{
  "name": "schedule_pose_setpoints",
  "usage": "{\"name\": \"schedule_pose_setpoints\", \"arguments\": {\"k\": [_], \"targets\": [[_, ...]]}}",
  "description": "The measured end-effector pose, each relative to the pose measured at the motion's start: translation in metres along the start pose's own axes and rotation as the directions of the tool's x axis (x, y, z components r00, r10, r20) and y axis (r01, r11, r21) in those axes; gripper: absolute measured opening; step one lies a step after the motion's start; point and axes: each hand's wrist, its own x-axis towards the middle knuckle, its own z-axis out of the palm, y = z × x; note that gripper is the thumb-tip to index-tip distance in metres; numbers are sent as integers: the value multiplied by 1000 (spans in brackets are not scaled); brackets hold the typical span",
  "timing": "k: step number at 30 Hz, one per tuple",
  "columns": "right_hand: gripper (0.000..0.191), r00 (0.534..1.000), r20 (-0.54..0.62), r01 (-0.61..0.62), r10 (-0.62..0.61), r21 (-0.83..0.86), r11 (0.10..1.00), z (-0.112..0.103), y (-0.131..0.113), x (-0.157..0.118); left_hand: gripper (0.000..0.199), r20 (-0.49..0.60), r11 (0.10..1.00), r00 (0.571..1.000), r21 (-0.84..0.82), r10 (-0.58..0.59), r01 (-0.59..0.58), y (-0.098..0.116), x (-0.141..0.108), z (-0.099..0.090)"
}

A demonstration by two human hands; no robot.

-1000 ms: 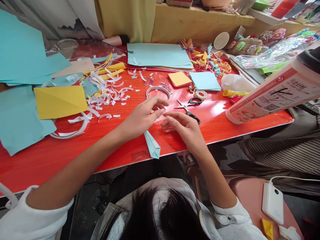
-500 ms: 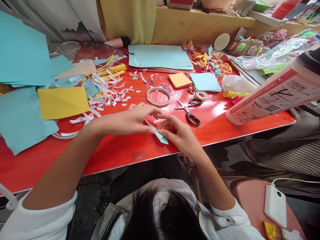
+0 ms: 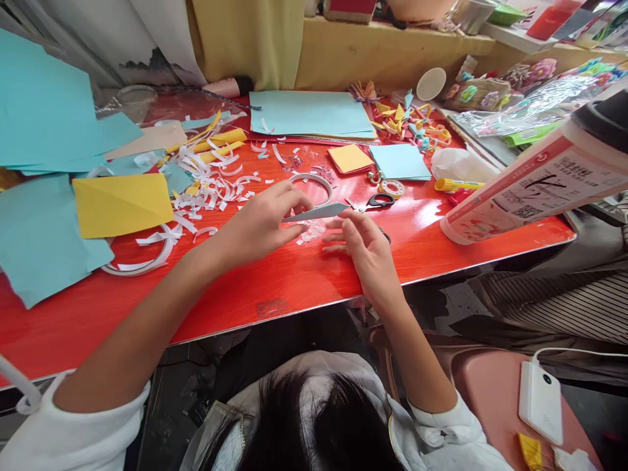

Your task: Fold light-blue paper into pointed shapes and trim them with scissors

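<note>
Clock positions taken from the folded blue paper (image 3: 316, 212), with 12 pointing away from the wearer.

Hands: I read the left hand (image 3: 262, 222) as half closed, with the paper lying in the gap between thumb and curled fingers. The right hand (image 3: 367, 252) is loosely open, its index fingertip at the paper's 3 o'clock end; whether it pinches that end I cannot tell.

Position: the paper is a narrow, pointed form lying crosswise between the hands, apparently lifted off the bench (image 3: 220, 294).

Around it: white tape ring (image 3: 330, 188) just beyond at 12; scissors (image 3: 371, 204) at 3, blades apart, one handle partly behind the right hand. Yellow-topped squares (image 3: 350, 159) at 1, light blue squares (image 3: 400, 162) at 2, both stacked flat. White clippings (image 3: 189, 160) near 10.

Progress (my judgement): partway. Done: this one piece has been folded down to a slim shape, and the small coloured pieces (image 3: 400, 118) between 1 and 2 look like paper worked to some degree. Left: the piece is in hand, not set down, and I cannot confirm its folds are complete. The squares look unfolded, as do the large blue sheets (image 3: 311, 114) at 12, so plenty of stock appears unused.
</note>
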Motion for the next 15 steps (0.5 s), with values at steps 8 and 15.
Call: {"name": "schedule_pose_setpoints", "arguments": {"k": [8,15], "targets": [[26,1000,30,-10,8,65,998,-5,-1,-1,34,8,913,953,282,304,-294,7,-5,17],[24,995,104,-3,-4,63,998,-3,-3,-2,29,3,912,970,341,241,-228,12,-7,18]]}}
